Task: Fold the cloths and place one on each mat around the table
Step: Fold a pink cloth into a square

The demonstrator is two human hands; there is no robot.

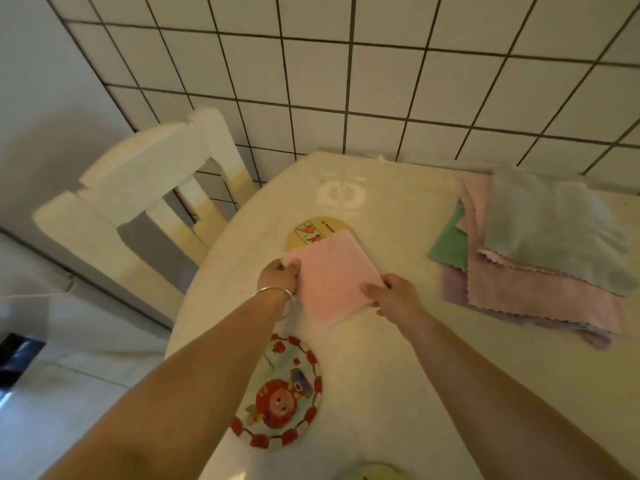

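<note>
Folded pink cloth [334,277], square and flat, lying partly over a round yellow mat [304,233] with its corners pinched on either side. Round strawberry-patterned mat [282,389] nearer, bare. Unfolded grey, pink, green and purple cloths [540,247] stacked loosely to the right.

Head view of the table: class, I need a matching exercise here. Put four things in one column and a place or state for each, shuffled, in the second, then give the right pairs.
Things
1. folded pink cloth
2. yellow round mat
3. strawberry-pattern mat
4. stack of cloths

Places or states
A. bare, nearer the person, at the table edge
B. unfolded, at the right of the table
C. held at two corners by left hand and right hand
D. partly covered by a cloth

Pairs: 1-C, 2-D, 3-A, 4-B
</note>
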